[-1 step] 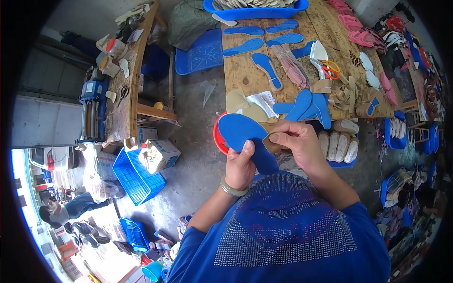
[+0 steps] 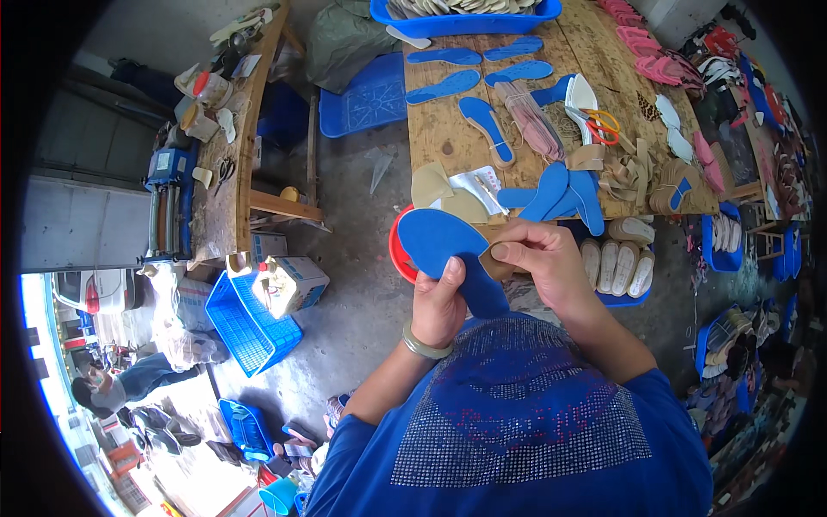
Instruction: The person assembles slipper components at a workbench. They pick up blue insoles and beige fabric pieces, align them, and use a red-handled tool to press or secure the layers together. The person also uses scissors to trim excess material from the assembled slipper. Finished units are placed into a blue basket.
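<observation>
My left hand point(image 2: 437, 306) is closed around a blue shoe insole point(image 2: 439, 241), thumb pressed on its face, with the wide end pointing up and left. At the insole's right edge my right hand point(image 2: 547, 263) pinches a tan strip point(image 2: 491, 262) between thumb and forefinger; the fingers partly hide it. Just beyond my hands, several blue insoles point(image 2: 544, 191) overlap on the wooden table point(image 2: 444, 133). Tan rounded pieces point(image 2: 465, 205) lie at its near left corner beside a white paper point(image 2: 484, 183). Partly behind the held insole shows a red container point(image 2: 398, 250).
Orange-handled scissors point(image 2: 603, 127) and tan scraps point(image 2: 633, 172) are on the table, with a blue basin point(image 2: 465, 26) at its far end. Below its near edge stands a bin of soles point(image 2: 616, 267). A blue crate point(image 2: 250, 323) sits on the floor left; a person point(image 2: 129, 383) is farther off.
</observation>
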